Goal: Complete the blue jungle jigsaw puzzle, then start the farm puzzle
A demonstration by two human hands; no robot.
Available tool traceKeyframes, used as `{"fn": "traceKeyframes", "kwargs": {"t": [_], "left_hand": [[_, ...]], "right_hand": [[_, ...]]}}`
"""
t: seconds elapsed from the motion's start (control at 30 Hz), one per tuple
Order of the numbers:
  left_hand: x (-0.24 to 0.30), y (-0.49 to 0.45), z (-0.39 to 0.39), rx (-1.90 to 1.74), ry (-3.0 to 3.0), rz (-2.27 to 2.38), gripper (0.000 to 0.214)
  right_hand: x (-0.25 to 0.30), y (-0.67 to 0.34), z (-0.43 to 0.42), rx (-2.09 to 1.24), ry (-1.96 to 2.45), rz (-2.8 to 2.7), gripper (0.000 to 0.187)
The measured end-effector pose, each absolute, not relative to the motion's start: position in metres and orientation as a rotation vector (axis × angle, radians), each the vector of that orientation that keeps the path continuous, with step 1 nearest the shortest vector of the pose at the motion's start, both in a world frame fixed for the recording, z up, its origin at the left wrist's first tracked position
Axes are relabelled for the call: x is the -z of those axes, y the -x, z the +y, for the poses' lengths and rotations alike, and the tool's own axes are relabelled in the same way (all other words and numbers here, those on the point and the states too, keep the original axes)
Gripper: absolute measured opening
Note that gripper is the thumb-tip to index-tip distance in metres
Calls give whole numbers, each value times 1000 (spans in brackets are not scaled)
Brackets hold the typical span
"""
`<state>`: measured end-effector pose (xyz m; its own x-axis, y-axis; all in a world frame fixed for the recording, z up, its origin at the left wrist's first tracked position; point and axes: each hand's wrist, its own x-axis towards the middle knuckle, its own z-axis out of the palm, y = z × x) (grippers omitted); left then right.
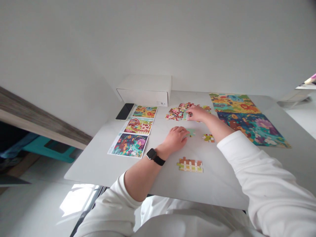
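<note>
My right hand reaches into a heap of loose jigsaw pieces in red, pink and cream. Its fingers are pinched at a pale green puzzle piece. My left hand, with a black watch on the wrist, lies palm down on the table. Its fingers are loosely stretched, the tips at a light green puzzle piece. To the right of that is a small yellow-green and brown piece. Nearer my body lie joined pieces showing a white fence.
A picture sheet with three scenes and a black phone lie on the left. Behind them a white box stands against the wall. Two assembled puzzles, a savanna and a dark blue scene, cover the right side of the white table.
</note>
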<state>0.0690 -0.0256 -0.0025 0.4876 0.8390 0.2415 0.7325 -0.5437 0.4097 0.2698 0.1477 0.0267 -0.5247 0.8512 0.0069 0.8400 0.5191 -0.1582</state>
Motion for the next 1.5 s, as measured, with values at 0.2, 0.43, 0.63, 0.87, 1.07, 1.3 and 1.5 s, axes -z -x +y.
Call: {"fn": "traceKeyframes", "kwargs": {"t": [0.2, 0.43, 0.63, 0.87, 1.07, 1.3, 1.5], "left_hand": [[7, -69, -23, -632, -2494, 1311, 35], [6, -69, -23, -624, -2524, 1253, 35], [10, -67, -21, -654, -2566, 1201, 34], [9, -64, -17, -650, -2556, 1164, 35], [4, -59, -18, -666, -2571, 1145, 36], [5, -59, -18, -664, -2586, 1117, 35], [7, -62, -18, -651, -2601, 1099, 35]], "right_hand": [[-26, -278, 147, -367, 1545, -2447, 32], [-32, -333, 119, -689, 1473, -2246, 27], [-31, -384, 73, -983, 1403, -1914, 31], [-21, -403, 45, -927, 1480, -1763, 23], [-11, -396, 49, -971, 1476, -1801, 24], [-3, -394, 51, -1022, 1451, -1788, 27], [-2, -398, 52, -1031, 1438, -1812, 27]]}}
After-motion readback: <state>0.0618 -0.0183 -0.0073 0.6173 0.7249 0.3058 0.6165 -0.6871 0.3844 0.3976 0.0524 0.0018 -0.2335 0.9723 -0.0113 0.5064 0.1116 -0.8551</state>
